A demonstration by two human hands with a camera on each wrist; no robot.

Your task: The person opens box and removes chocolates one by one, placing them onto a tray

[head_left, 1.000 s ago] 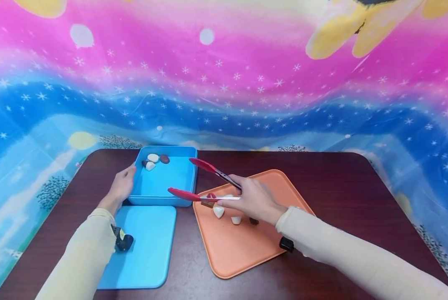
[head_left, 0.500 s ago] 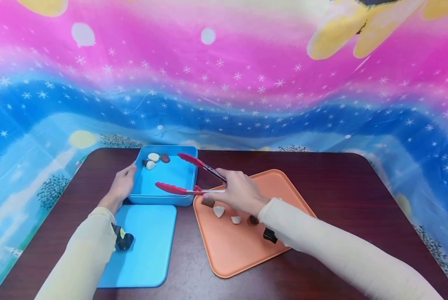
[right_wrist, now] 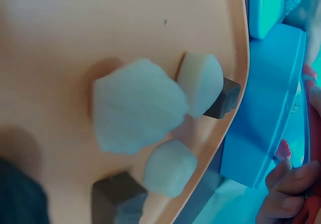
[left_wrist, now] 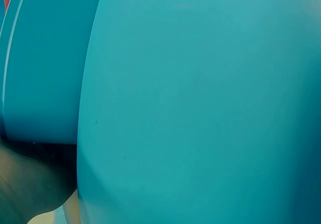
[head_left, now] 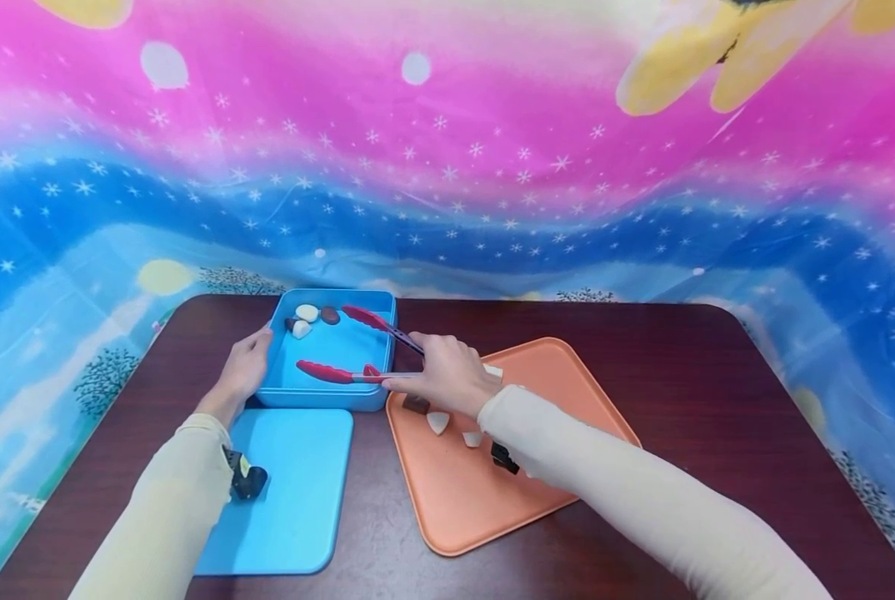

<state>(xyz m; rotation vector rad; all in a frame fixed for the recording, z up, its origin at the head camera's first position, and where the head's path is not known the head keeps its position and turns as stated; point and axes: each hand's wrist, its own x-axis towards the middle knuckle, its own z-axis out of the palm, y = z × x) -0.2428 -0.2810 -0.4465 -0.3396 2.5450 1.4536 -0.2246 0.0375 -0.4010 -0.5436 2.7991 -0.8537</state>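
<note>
My right hand [head_left: 447, 375] grips a pair of metal tongs with red tips [head_left: 327, 372]. The tongs are spread wide over the blue box [head_left: 320, 400], nothing between their tips. At the box's outer left side, my left hand [head_left: 241, 371] rests against the wall, its fingers partly hidden. Inside lie a brown piece [head_left: 330, 316], white pieces [head_left: 307, 313] and a dark one, in the far left corner. Beneath my right forearm, an orange tray [head_left: 455, 521] carries white chunks [right_wrist: 138, 106] and dark brown blocks [right_wrist: 120, 196], several pieces in all.
A flat blue lid [head_left: 297, 517] lies directly in front of the box, under my left wrist. All of this stands on a dark reddish-brown table [head_left: 665, 375]. Behind the table hangs a printed cloth [head_left: 447, 167] with snowflakes.
My right hand has carried the spread tongs leftward from above the orange tray, bringing the red tips over the box. My left hand stays at the box's side.
</note>
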